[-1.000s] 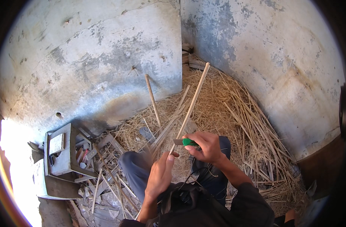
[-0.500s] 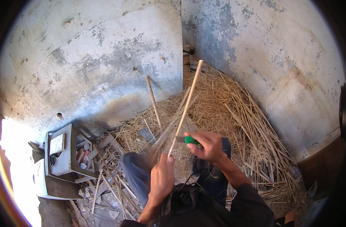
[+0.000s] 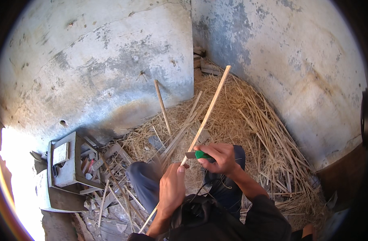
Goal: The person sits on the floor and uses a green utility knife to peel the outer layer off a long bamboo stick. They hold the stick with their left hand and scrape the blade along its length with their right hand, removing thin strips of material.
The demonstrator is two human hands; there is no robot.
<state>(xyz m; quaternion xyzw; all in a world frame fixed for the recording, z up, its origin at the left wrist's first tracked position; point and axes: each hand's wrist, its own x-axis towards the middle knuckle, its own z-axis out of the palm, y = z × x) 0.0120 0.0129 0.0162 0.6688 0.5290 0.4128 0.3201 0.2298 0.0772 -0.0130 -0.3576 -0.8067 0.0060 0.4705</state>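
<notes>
Clasping a stick [image 3: 209, 106], the left hand [image 3: 172, 186] partly covers it, while the right hand [image 3: 221, 158] grips a half-hidden knife [image 3: 200, 154].

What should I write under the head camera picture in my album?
Left hand gripping a long wooden stick, right hand holding a green-handled knife against it, before heaped straw-coloured strips.

Two walls with flaking paint, the left [image 3: 91, 72] and the right [image 3: 296, 80], meet at a corner above a heap of straw-like shavings [image 3: 236, 96], with long thin strips [image 3: 268, 140] along its right side. A slender wooden pole [image 3: 163, 108] stands tilted near the left wall. Farther left, a small wooden table [image 3: 65, 172] bears a pale rectangular slab [image 3: 61, 152].
</notes>
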